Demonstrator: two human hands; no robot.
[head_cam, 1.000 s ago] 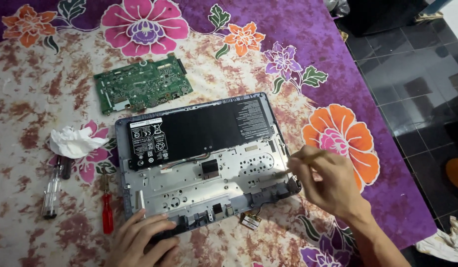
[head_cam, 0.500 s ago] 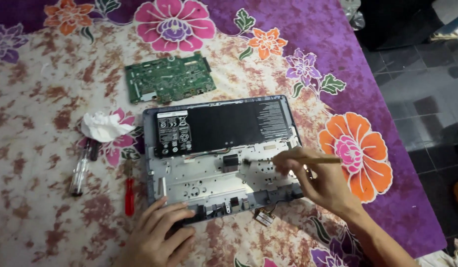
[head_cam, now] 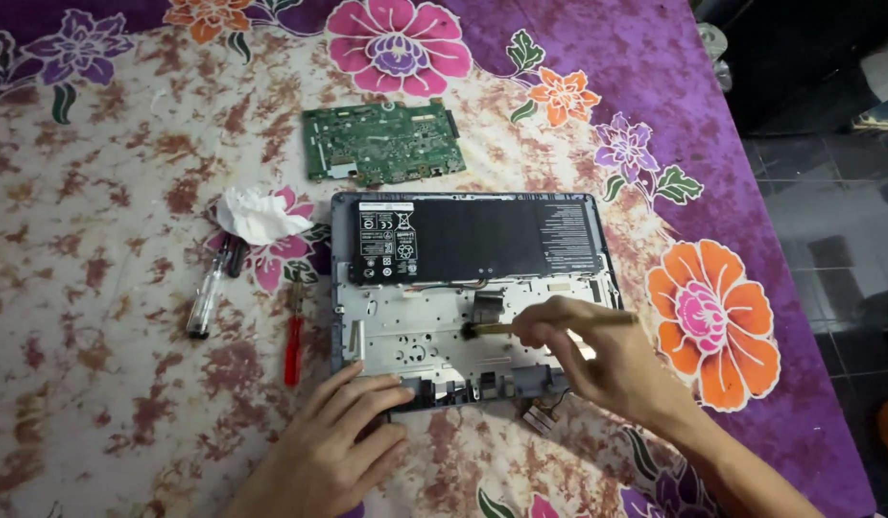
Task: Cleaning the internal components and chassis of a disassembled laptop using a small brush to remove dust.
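Note:
An opened laptop base (head_cam: 405, 331) lies on a flowered cloth, with its black battery (head_cam: 482, 240) at the far side and bare metal framing nearer me. My left hand (head_cam: 333, 441) rests flat on the base's near left edge. My right hand (head_cam: 602, 360) holds a thin wooden-handled brush (head_cam: 520, 327) lying sideways, its dark tip on the metal frame near the middle of the base.
A green circuit board (head_cam: 381, 144) lies beyond the laptop. Left of the base are a crumpled white tissue (head_cam: 257, 213), a clear-handled screwdriver (head_cam: 209, 293) and a red-handled screwdriver (head_cam: 293, 345). The cloth's right edge drops to a dark tiled floor (head_cam: 828, 211).
My right hand has carried the brush leftwards from the base's right edge to its middle. The left hand stays on the near edge. The view has shifted.

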